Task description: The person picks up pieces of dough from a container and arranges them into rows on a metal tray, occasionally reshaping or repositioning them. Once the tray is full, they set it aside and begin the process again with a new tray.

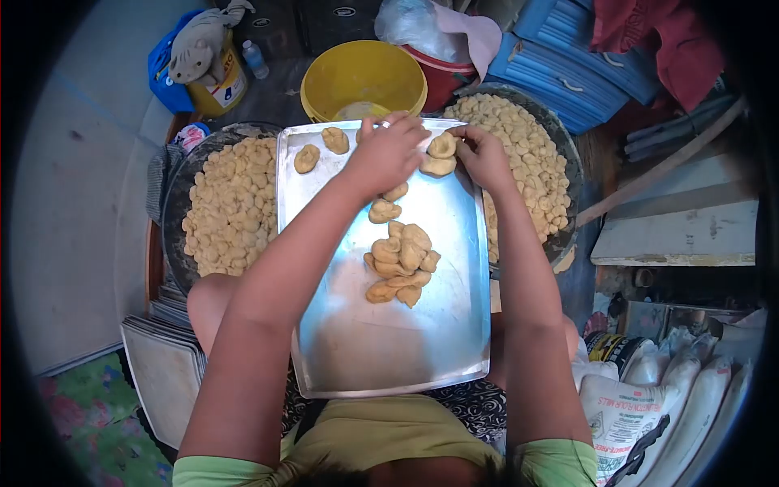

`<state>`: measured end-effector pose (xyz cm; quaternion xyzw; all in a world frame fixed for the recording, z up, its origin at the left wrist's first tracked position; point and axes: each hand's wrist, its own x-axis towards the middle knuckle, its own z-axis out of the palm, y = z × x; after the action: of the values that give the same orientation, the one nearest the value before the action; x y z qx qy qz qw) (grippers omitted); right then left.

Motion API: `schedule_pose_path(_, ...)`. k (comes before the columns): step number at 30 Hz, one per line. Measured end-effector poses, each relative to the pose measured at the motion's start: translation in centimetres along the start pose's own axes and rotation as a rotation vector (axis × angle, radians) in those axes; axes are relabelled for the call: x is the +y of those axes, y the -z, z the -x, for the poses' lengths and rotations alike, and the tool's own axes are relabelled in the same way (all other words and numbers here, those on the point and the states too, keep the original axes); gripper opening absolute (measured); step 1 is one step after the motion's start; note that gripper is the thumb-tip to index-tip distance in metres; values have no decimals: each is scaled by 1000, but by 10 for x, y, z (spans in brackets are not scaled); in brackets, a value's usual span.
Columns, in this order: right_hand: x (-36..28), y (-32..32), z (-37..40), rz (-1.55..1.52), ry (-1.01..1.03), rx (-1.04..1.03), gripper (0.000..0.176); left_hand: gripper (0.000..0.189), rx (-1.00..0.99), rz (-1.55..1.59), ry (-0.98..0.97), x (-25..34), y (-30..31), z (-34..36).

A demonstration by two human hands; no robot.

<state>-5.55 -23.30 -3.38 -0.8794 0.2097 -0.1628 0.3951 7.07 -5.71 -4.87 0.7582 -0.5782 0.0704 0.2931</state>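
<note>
A metal tray [381, 349] lies across my lap. My left hand [385, 154] is at its far edge with fingers bent down over small pieces of dough, which it partly covers. At the far right corner my right hand [484, 158] pinches the side of a dough piece [442, 145], which rests against another dough piece [438, 165]. Two flattened dough pieces, one an oval [307, 159] and one ring-like [335, 140], sit at the far left of the tray. A loose heap of dough [404, 256] lies mid-tray, with a separate piece [385, 212] just beyond it.
Round dark pans hold many dough pieces, a left pile [231, 203] and a right pile [523, 150]. Beyond the tray stands a yellow tub [365, 69]. Blue plastic drawers [560, 77] are at the back right. Flour bags [625, 410] stand low right, stacked trays [166, 365] low left.
</note>
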Motion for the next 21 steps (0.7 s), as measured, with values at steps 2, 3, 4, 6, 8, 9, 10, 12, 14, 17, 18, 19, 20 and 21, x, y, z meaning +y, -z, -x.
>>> schedule_pose_path(2, -2, 2, 2, -171, 100, -97, 31, 39, -23, 46, -28, 12, 2, 5)
schedule_pose_path(3, -1, 0, 4, -172, 95, -105, 31, 40, -33, 31, -6, 16, 0, 8)
schedule_pose_path(4, -1, -1, 4, -67, 177, -160, 29, 42, -42, 15, 10, 19, -1, 10)
schedule_pose_path(6, -7, 6, 5, 39, 251, -207, 28, 41, -56, -1, 29, 26, 0, 15)
schedule_pose_path(8, -26, 19, 7, -182, -210, -572, 21, 36, -101, 91, 93, 33, 3, 24)
schedule_pose_path(9, -25, 18, 9, -183, -211, -573, 21, 36, -102, 92, 95, 35, 7, 28)
schedule_pose_path(10, -23, 18, 11, -197, -239, -546, 22, 34, -160, 131, 102, 36, 13, 33)
schedule_pose_path(12, -10, 13, 10, -211, -264, -523, 23, 32, -215, 168, 115, 38, 19, 37)
schedule_pose_path(14, 14, 2, 7, -229, -94, -240, 23, 28, -245, 162, 143, 39, 23, 39)
schedule_pose_path(17, 3, 1, 4, -635, -307, -11, 20, 31, -328, 50, 204, 41, 36, 40)
schedule_pose_path(18, 3, 1, 3, -637, -306, -10, 20, 31, -328, 48, 203, 41, 36, 41)
schedule_pose_path(19, 6, 3, 1, -499, -232, 0, 19, 34, -277, 59, 208, 40, 34, 43)
schedule_pose_path(20, 9, 3, 1, -360, -158, 10, 20, 37, -227, 71, 214, 39, 32, 44)
schedule_pose_path(21, 3, 4, 2, -334, -62, -86, 26, 37, -227, 71, 214, 39, 28, 43)
